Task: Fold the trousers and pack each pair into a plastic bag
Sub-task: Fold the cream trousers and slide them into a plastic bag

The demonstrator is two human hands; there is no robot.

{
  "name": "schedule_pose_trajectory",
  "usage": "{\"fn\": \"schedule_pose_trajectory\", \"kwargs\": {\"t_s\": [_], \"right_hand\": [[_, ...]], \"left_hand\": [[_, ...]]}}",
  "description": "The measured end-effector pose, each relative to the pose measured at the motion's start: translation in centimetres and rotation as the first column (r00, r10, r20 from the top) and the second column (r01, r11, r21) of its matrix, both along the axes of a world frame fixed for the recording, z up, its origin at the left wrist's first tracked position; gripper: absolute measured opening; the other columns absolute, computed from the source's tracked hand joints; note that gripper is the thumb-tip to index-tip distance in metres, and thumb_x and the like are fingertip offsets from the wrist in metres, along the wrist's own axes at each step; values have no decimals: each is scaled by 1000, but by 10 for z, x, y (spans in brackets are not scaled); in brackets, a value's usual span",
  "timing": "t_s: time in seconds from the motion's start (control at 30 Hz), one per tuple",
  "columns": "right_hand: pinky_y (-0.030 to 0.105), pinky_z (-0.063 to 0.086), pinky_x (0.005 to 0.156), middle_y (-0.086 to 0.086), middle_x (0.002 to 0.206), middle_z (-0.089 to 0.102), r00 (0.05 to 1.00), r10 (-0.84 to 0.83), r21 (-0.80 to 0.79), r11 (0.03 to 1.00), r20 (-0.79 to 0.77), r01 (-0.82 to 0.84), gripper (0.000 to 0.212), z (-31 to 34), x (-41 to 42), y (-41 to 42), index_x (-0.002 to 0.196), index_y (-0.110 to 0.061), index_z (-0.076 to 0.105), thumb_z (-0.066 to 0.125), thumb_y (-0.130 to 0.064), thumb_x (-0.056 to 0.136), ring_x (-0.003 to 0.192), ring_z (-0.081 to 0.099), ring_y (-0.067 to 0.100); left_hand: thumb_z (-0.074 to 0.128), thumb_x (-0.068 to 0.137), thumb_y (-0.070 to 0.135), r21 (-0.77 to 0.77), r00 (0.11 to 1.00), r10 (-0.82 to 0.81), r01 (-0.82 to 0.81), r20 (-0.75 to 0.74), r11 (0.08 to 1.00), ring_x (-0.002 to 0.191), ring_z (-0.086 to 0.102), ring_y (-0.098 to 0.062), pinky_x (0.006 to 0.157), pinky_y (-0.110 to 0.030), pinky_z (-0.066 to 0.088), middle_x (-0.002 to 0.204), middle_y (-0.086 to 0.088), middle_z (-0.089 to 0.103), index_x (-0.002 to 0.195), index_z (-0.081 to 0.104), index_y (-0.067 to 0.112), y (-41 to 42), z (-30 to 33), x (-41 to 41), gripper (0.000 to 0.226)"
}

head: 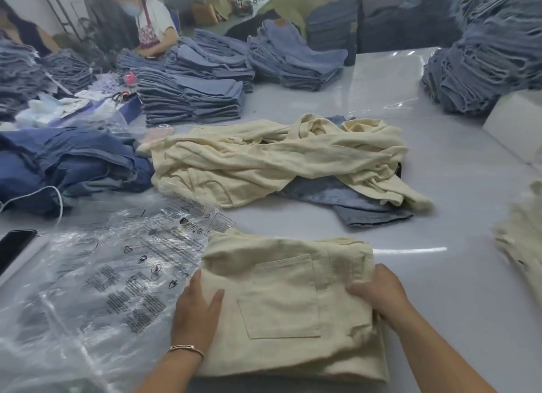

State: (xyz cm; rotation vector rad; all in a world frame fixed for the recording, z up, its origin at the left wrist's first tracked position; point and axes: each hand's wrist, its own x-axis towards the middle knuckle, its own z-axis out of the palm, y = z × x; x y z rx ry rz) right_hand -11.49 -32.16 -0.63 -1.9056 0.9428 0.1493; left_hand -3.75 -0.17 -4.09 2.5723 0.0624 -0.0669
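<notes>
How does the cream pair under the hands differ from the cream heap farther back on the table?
The cream pair is folded into a flat rectangle, back pocket up; the cream heap is loose, crumpled and sprawling. The pair is held by the left hand and right hand; the heap lies untouched, partly over blue denim. Both look the same pale fabric.

Both forearms are being reached in from the six o'clock edge, the left one angled toward one o'clock and the right one toward eleven o'clock. The left hand (pixel 197 313) is being laid palm down with its fingers straight and together, the thumb spread toward one o'clock, and a thin bracelet (pixel 186 348) is being worn at its wrist. The right hand (pixel 381 293) is being held with its fingers curled and pointed toward nine o'clock, cloth being gripped.
</notes>
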Motion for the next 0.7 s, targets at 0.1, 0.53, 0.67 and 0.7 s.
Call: {"fn": "schedule_pose_trajectory", "kwargs": {"t_s": [0.1,0.53,0.67,0.7], "right_hand": [[27,51,44,15,82,70,990,-133,320,941,41,113,28,9,-8,-19,95,1,60,70,11,71,60,70,24],[44,31,110,20,138,49,857,395,-716,697,331,-44,71,5,-15,21,136,-2,48,76,-9,72,130,44,39],[31,25,115,1,153,35,527,834,-725,463,161,-511,57,-19,-6,82,144,-22,42,49,-44,93,142,30,19],[33,31,113,0,151,38,472,881,-762,331,38,-557,56,-26,-5,89,141,-27,47,43,-52,91,139,36,17]], "left_hand": [[65,89,17,-103,999,-7,11,40,995,122,52,-32,97,-39,42,140,-10,50,144,36,13,-11,8,-1,62],[45,100,5,-623,940,-290,118,-182,773,111,53,-11,96,-28,44,126,0,58,136,50,16,-52,16,60,38],[54,95,3,-672,902,-348,93,-257,735,96,56,-21,82,-30,48,100,-7,64,112,60,7,-53,10,86,19],[57,94,3,-668,898,-353,94,-264,738,89,54,-21,77,-30,46,90,-7,63,100,61,8,-54,10,92,9]]}}
